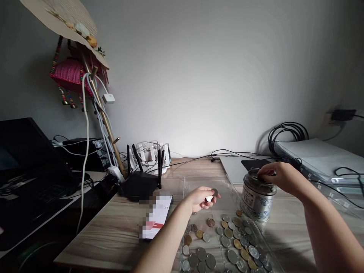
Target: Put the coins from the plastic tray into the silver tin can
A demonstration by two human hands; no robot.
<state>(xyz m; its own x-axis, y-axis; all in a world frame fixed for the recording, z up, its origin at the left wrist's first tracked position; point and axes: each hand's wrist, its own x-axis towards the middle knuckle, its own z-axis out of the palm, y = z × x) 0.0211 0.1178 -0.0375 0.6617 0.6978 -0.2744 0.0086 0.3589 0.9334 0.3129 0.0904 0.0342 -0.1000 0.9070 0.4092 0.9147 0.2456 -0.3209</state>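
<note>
My left hand [202, 198] is closed on a few silver coins [209, 198], held above the far part of a clear plastic tray [204, 183]. Several silver and gold-coloured coins [225, 242] lie spread in the near part of that tray. To the right stands a round metal tin [257, 201] with a blue floral pattern. My right hand [270, 174] is at the top of this tin, its fingers together and pointing down at the opening. What those fingertips hold, if anything, is hidden.
A phone [159, 218] lies left of the tray, near a black router [140, 184] with upright antennas. Black cables [287, 136] and a pale flat box [327, 155] are at right. A dark laptop [31, 159] and a leaning stand [105, 117] are at left.
</note>
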